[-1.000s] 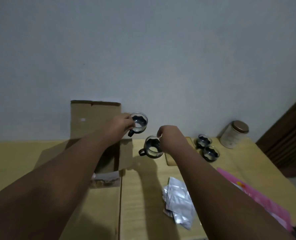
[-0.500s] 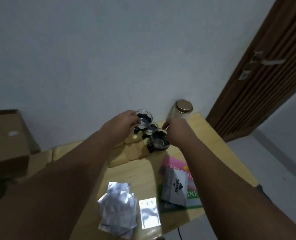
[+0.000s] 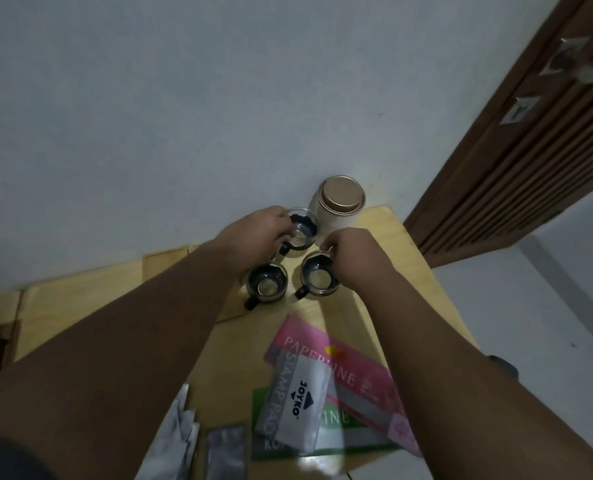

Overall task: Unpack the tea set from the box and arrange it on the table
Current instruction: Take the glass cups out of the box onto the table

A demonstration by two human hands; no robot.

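Placing step. Left hand (image 3: 257,233) pinches cup 1 (image 3: 300,232) by the rim, in front of the jar (image 3: 340,202). Right hand (image 3: 353,258) pinches cup 2 (image 3: 317,278), apparently on the table (image 3: 385,230), beside cup 3 (image 3: 266,284). Next, probably: lower cup 1 alongside, release both.

The counter (image 3: 412,268) stands against the wall, with a door (image 3: 530,161) beyond its right end. At the counter's far right corner a lidded canister (image 3: 338,206) stands upright, close to the wall. Three cups cluster just before it. The far cup (image 3: 302,232), held by the left hand (image 3: 258,233), is just left of the canister. The right cup (image 3: 317,278), pinched at its rim by the right hand (image 3: 353,258), sits nearer. The left cup (image 3: 267,284) stands on the counter beside it. Nearer still, a paper pack (image 3: 343,372) lies flat, overlapping a second pack (image 3: 336,419), and a small box (image 3: 295,407) lies on both. Pouches (image 3: 184,441) lie to their left at the near edge.
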